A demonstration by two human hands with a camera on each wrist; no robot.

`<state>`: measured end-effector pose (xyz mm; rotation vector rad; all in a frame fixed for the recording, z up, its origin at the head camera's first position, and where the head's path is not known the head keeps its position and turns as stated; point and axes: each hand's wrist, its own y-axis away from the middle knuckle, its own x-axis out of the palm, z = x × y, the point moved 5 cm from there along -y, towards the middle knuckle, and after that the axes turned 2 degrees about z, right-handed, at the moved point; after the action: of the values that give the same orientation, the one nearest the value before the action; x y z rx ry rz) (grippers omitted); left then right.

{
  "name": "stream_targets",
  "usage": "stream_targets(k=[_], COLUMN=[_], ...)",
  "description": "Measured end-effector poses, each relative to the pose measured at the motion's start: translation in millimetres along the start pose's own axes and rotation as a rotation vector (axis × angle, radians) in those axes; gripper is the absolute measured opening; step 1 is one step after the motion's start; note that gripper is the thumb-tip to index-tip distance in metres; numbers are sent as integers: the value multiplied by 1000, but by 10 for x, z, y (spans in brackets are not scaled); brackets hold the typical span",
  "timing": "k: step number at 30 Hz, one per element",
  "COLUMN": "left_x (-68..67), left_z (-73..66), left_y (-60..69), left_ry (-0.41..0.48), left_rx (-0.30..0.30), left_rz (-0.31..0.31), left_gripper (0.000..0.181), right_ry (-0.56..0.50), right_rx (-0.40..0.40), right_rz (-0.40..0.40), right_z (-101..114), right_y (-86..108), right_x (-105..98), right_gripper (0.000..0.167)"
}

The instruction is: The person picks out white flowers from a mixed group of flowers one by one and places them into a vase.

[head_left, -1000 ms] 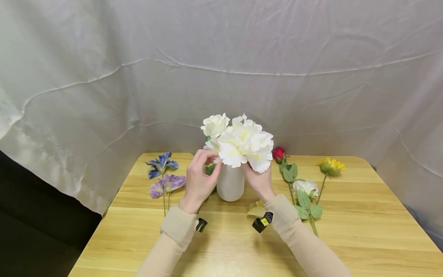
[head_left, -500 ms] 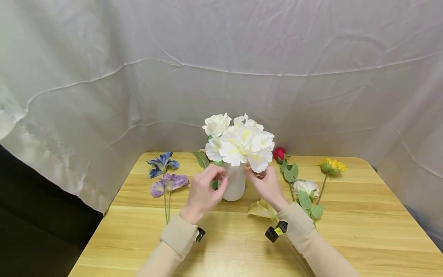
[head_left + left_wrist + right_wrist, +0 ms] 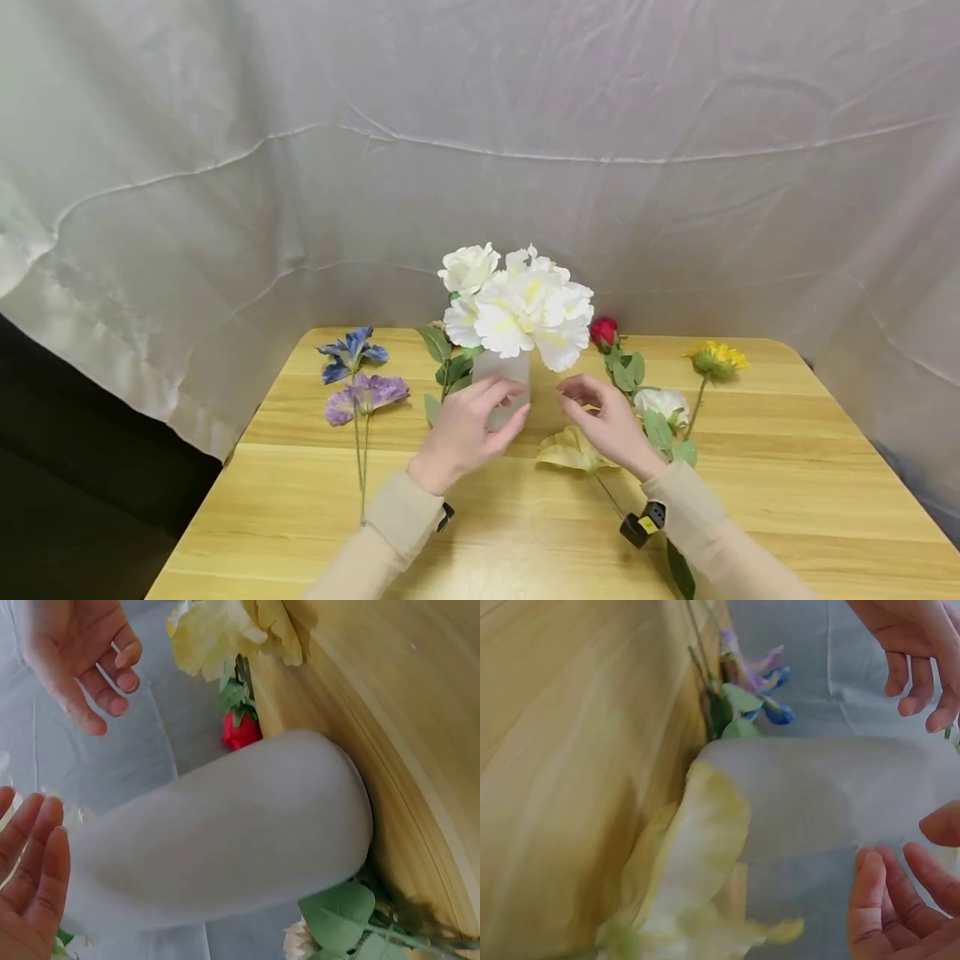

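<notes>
A pale vase point(image 3: 501, 367) stands upright at the table's middle, with several white artificial flowers point(image 3: 528, 312) in it, some tinged yellow. My left hand point(image 3: 468, 429) is in front of the vase, fingers loosely bent and holding nothing. To the vase's right, my right hand point(image 3: 611, 425) hovers with relaxed fingers, also holding nothing. Below it lies a pale yellow flower point(image 3: 572, 450). In the left wrist view the vase point(image 3: 225, 832) lies between both hands. The right wrist view has the right hand point(image 3: 900, 900) beside the vase point(image 3: 810, 799), apart from the yellow flower point(image 3: 705, 847).
Blue point(image 3: 352, 354) and purple point(image 3: 367, 398) flowers lie at the left. At the right are a red rose point(image 3: 603, 332), a white flower point(image 3: 663, 406) and a yellow flower point(image 3: 717, 358). Green leaves point(image 3: 453, 371) spread beside the vase's left side. A grey curtain point(image 3: 480, 208) hangs behind the table.
Both hands have come down and away from the blooms; the right has moved rightward, off the vase. The white flowers and vase stay put, and more of the pale yellow flower shows.
</notes>
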<state>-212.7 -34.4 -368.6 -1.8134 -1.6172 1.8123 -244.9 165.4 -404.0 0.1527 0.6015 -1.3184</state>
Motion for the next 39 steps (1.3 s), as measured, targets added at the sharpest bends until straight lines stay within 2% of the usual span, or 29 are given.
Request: stream_targets(k=[8,13,18,24,29,39], left_x=[217,400,568,782,903,1045], left_z=[-126,-195,-254,-352,-413,-486], left_y=[-96,-169,-230,-310,-333,-293], left_ry=[-17,-23,-52,-79,-89,-112], left_rx=[-13,-50,-56,-39,-44,2], left_rz=[130,261,353,475,555,593], left_gripper=[28,34,36,42,44,41], right_ry=[72,166,213,252,245,156], right_rx=[-5,-28,-52,62,157,274], right_rz=[32,-1,-22,-19,15,103], right_z=[-163,-219,-287,-428,-599,-844], right_y=[164,293,428,616,748,984], right_x=[-250,-481,-722,-1026,-1147,-1192], right_gripper=[22,20,18,24,29,35])
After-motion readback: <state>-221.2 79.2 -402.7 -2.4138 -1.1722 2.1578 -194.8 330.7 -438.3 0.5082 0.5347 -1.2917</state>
